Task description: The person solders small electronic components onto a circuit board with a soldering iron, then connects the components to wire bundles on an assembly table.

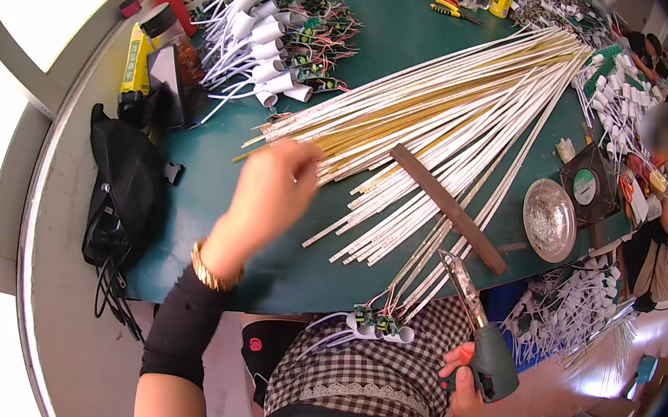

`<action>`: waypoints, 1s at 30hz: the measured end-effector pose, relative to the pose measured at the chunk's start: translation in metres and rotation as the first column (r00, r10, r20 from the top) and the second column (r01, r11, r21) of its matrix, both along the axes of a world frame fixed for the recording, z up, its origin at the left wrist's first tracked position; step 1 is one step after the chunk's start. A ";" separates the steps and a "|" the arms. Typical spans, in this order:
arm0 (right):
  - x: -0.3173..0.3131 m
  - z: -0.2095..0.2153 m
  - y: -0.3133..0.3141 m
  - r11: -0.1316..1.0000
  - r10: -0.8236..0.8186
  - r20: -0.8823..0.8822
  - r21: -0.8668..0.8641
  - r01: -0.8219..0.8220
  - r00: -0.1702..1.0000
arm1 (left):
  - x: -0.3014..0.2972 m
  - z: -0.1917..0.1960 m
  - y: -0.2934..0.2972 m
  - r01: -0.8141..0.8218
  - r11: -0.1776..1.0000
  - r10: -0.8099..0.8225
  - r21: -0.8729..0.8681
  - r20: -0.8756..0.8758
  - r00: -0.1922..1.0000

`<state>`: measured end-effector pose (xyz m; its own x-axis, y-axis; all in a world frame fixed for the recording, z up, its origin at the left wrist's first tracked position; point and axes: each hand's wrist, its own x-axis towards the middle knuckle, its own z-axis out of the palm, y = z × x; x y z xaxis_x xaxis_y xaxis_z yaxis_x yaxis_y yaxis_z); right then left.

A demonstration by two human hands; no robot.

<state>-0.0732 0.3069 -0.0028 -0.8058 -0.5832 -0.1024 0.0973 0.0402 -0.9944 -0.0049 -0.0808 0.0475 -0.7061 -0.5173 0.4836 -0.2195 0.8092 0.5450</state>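
Note:
My right hand point(462, 387) grips a soldering iron point(494, 362) by its dark green pistol handle, over the lap at the table's front edge. Its metal barrel points up and left toward a few LED strips. My left hand point(274, 184), fingers curled together, is at the near left ends of a fanned pile of LED strips point(411, 126), white and yellow. Whether a strip is between those fingers is hidden. A flat wooden bar point(447, 207) lies across the strips. Several strips run to small green circuit boards point(374, 320) with white tubes at the table edge.
White tubes with boards and wires point(263, 41) are heaped at the back left. A black bag point(129, 192) lies on the left. On the right are a metal dish point(549, 221) and a dark square fan-like thing point(591, 186). Pliers point(456, 8) lie behind. Another person sits far right.

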 end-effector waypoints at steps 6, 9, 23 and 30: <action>0.006 0.010 -0.011 0.998 0.005 0.029 0.066 -0.007 1.000 | -0.032 -0.008 -0.124 -0.024 0.964 0.038 -0.264 0.047 0.998; 0.002 -0.007 -0.007 0.998 0.062 -0.023 0.029 -0.061 0.998 | -0.064 -0.016 -0.131 -0.062 0.907 0.140 -0.417 0.159 0.977; 0.010 -0.007 -0.011 0.997 0.007 -0.001 0.077 -0.007 1.000 | -0.096 -0.050 -0.135 -0.236 0.797 0.375 -0.556 0.149 0.915; 0.007 -0.001 -0.020 0.999 0.040 0.016 -0.007 -0.040 0.999 | -0.070 -0.027 -0.121 0.044 0.997 -0.036 0.059 -0.122 0.992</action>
